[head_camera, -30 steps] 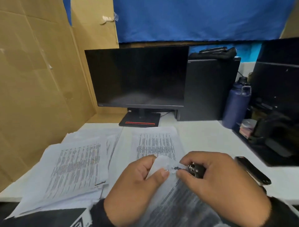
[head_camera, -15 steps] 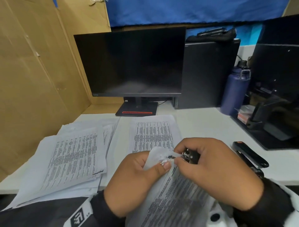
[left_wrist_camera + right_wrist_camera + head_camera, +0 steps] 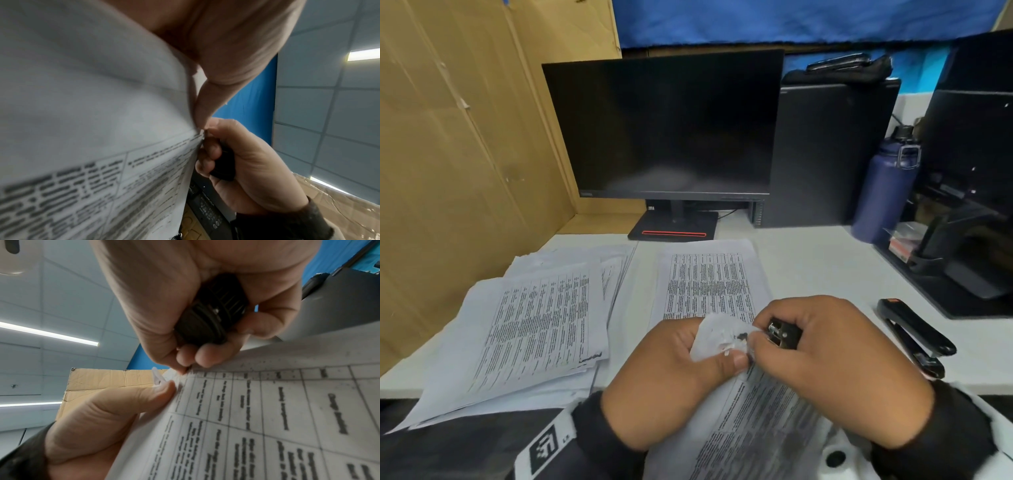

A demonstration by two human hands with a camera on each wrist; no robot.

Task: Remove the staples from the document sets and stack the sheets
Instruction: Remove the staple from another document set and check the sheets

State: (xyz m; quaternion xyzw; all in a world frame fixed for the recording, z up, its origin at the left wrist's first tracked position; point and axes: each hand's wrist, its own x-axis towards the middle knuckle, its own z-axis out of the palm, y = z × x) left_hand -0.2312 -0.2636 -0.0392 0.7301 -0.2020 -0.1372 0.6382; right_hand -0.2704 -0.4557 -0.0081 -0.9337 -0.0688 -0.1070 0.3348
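Note:
A printed document set (image 3: 753,425) (image 3: 86,129) (image 3: 267,418) is raised over the desk's front edge. My left hand (image 3: 681,373) (image 3: 115,408) pinches its torn, folded-back top corner (image 3: 722,337) between thumb and fingers. My right hand (image 3: 835,359) (image 3: 246,165) grips a black staple remover (image 3: 784,334) (image 3: 211,316) (image 3: 223,164) in its palm, and its fingertips pick at that same corner. The staple itself is too small to make out.
A single sheet pile (image 3: 709,277) lies mid-desk and a loose heap of papers (image 3: 534,325) at the left. A black stapler (image 3: 914,335) lies to the right. Behind stand a monitor (image 3: 664,130), a computer tower (image 3: 832,150), a blue bottle (image 3: 887,185) and a cardboard wall (image 3: 448,171).
The head view has dipped and drawn nearer. Both hands stay at the set's corner; the right fingertips have closed in on the torn corner beside the left thumb.

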